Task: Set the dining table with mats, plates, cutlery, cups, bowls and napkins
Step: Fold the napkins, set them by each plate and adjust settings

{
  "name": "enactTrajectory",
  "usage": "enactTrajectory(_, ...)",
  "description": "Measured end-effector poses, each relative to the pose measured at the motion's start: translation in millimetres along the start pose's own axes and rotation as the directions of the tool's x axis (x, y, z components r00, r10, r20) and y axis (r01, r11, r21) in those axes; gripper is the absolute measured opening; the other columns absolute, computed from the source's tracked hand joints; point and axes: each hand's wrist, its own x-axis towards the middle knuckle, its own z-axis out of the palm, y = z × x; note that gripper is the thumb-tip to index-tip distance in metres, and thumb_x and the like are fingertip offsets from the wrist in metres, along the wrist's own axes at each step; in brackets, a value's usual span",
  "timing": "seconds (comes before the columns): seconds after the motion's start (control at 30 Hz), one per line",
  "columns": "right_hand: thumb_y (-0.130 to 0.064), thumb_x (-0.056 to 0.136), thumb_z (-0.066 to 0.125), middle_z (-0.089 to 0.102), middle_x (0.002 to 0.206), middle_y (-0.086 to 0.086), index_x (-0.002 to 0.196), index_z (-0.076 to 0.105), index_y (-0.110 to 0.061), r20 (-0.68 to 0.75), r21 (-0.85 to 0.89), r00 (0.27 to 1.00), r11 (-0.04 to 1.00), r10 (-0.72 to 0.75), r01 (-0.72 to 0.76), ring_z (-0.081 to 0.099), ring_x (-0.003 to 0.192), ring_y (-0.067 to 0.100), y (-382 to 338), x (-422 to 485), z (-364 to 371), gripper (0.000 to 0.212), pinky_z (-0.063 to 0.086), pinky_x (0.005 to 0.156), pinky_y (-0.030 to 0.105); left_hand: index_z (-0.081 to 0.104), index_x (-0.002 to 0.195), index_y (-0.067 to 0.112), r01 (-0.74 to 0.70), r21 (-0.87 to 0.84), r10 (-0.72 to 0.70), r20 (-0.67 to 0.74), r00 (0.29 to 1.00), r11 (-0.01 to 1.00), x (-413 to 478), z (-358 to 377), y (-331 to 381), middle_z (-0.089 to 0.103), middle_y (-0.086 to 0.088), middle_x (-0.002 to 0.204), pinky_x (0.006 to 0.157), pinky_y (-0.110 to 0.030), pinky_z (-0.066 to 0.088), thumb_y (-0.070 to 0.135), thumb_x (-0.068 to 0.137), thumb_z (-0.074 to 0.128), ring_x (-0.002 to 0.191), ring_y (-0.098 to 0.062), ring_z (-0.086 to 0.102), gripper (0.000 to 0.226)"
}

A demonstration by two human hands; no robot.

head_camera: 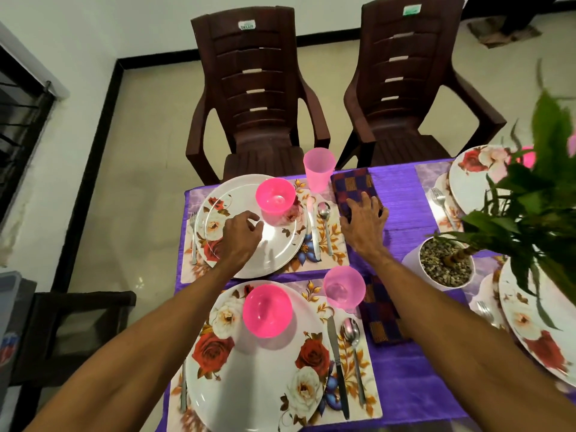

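at the left edge of the far mat [339,241] a fork [193,235] lies just beside the far plate [277,254]. the left hand [240,233] hovers over that plate, fingers loosely curled and gripping nothing, near the far bowl [276,201], a pink one sitting on the plate's far side. closer to the camera, the near plate [249,385] carries the near bowl [267,310], also pink. right of each plate lie 1 knife and 1 spoon: the far knife [313,226] and far spoon [324,219], the near knife [338,363] and near spoon [353,344]. the far cup [318,169] stands upright at the far mat's top right corner; the near cup [343,286] stands just beyond the near spoon. the right hand [364,216] rests flat, fingers straight and spread, on the far napkin [352,185], a checked cloth lying on the purple tablecloth [402,385] just beside the far mat; it clasps nothing. the near napkin [380,319] lies partly under the right forearm. further right stands a potted plant [442,263], its leaves partly hiding 2 more floral plates.
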Motion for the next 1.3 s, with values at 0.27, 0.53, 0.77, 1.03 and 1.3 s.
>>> enactTrajectory(0.27, -0.027, 0.094, 0.059, 0.050, 0.143, 0.018, 0.130, 0.061, -0.013, -0.102, 0.151, 0.992, 0.985, -0.073, 0.088, 0.040, 0.135, 0.036, -7.5, -35.7, -45.5, 0.039, 0.028, 0.112, 0.052, 0.071, 0.109, 0.008, -0.075, -0.026, 0.073, -0.073, 0.995, 0.997, -34.5, -21.6, 37.4, 0.073, -0.011, 0.086, 0.077, -0.029, 0.047, 0.023, 0.090, 0.069, 0.076, -0.020, 0.062, 0.024)
enactTrajectory(0.53, -0.021, 0.091, 0.066, 0.061, 0.126, 0.018, 0.124, 0.066, -0.006, -0.210, 0.273, 0.965, 0.938, -0.158, 0.213, 0.053, 0.118, 0.037, -22.9, -92.7, -79.4, 0.036, 0.037, 0.098, 0.042, 0.072, 0.111, 0.010, -0.217, -0.060, 0.215, -0.051, 0.975, 0.974, -71.5, -35.8, 65.1, 0.075, -0.008, 0.092, 0.076, -0.019, 0.031, 0.025, 0.091, 0.068, 0.076, -0.015, 0.062, 0.026)
enactTrajectory(0.77, -0.017, 0.092, 0.062, 0.062, 0.128, 0.015, 0.128, 0.063, -0.006, -0.287, 0.413, 0.949, 0.878, -0.127, 0.242, 0.056, 0.117, 0.034, -18.0, -165.5, -90.2, 0.037, 0.043, 0.098, 0.040, 0.073, 0.108, 0.015, -0.390, -0.115, 0.391, -0.011, 0.920, 0.914, -112.4, -30.0, 79.9, 0.074, -0.003, 0.084, 0.069, -0.028, 0.055, 0.030, 0.089, 0.070, 0.069, -0.013, 0.066, 0.025)
enactTrajectory(1.03, -0.016, 0.090, 0.060, 0.071, 0.113, 0.006, 0.114, 0.072, -0.011, -0.413, 0.471, 0.907, 0.872, 0.084, 0.134, 0.065, 0.105, 0.024, 53.9, -240.3, -103.7, 0.027, 0.049, 0.092, 0.035, 0.073, 0.097, 0.019, -0.546, -0.241, 0.575, 0.067, 0.815, 0.802, -185.8, 14.9, 122.4, 0.062, 0.009, 0.063, 0.063, -0.026, 0.045, 0.021, 0.084, 0.072, 0.060, -0.011, 0.061, 0.013)
enactTrajectory(1.3, -0.016, 0.091, 0.064, 0.070, 0.119, 0.007, 0.121, 0.070, -0.013, -0.367, 0.505, 0.888, 0.861, 0.278, -0.061, 0.067, 0.103, 0.024, 167.0, -277.9, -118.5, 0.030, 0.053, 0.090, 0.038, 0.074, 0.098, 0.019, -0.567, -0.297, 0.633, 0.222, 0.741, 0.768, -241.4, 99.6, 184.1, 0.066, 0.005, 0.068, 0.067, -0.029, 0.049, 0.023, 0.085, 0.074, 0.067, -0.017, 0.064, 0.014)
